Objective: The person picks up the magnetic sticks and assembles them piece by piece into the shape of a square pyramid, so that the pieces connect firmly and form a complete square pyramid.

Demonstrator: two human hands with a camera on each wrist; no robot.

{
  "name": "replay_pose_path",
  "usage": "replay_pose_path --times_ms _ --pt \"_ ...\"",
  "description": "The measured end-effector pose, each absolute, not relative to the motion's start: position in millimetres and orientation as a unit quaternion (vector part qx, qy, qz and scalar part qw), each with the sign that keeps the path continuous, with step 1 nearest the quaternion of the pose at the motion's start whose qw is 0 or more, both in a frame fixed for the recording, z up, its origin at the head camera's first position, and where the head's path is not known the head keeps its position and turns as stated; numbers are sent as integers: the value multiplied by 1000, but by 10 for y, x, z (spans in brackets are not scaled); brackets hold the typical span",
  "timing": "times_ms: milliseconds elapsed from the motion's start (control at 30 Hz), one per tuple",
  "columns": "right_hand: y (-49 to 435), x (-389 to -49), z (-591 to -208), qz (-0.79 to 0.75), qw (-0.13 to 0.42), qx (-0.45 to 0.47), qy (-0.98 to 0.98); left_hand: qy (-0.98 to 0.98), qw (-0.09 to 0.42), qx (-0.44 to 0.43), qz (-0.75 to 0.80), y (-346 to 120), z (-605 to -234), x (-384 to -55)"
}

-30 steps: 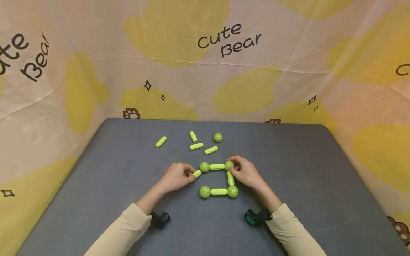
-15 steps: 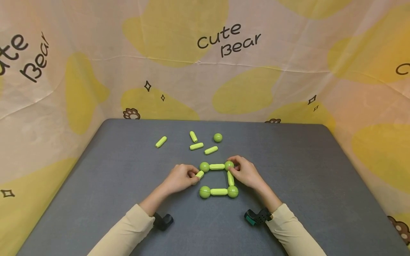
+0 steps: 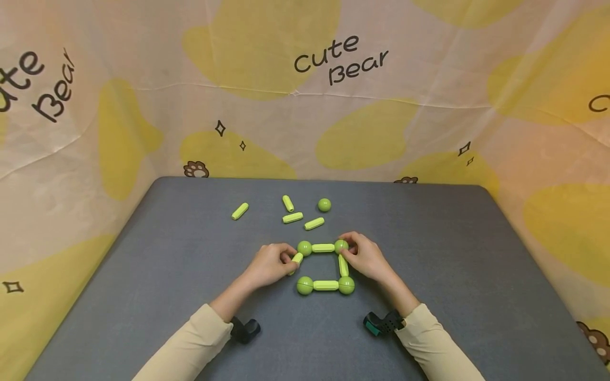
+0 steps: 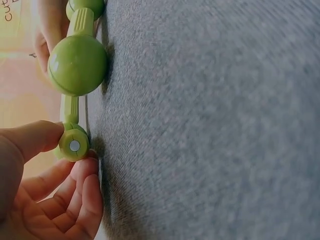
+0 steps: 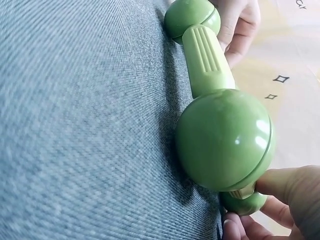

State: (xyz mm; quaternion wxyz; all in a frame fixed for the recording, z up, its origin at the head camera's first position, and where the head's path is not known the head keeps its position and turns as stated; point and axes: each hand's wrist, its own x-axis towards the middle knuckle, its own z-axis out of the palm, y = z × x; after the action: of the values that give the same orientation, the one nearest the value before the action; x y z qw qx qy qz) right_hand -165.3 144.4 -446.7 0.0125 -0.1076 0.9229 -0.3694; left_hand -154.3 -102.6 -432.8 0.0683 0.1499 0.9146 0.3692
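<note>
left hand (image 3: 269, 264) and right hand (image 3: 366, 257) face each other, both pinching.

The left hand (image 3: 270, 264) pinches a green rod (image 3: 297, 257); the right hand (image 3: 366, 257) grips a corner ball (image 3: 340, 245)

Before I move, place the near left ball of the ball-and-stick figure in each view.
Head: the near left ball is below centre, lower right of the left hand.
Left wrist: large, upper left.
Right wrist: smaller, at the top, slightly right of centre.
Shared landmark: the ribbed stick joining it to the near right ball.
</note>
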Motion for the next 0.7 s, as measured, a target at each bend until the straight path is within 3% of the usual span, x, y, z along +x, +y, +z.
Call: replay_pose_path --times_ms 700 --pt "1446 -1642 -4462 -371 9 -110 922 913 47 114 389 -904 -4376 -1516"
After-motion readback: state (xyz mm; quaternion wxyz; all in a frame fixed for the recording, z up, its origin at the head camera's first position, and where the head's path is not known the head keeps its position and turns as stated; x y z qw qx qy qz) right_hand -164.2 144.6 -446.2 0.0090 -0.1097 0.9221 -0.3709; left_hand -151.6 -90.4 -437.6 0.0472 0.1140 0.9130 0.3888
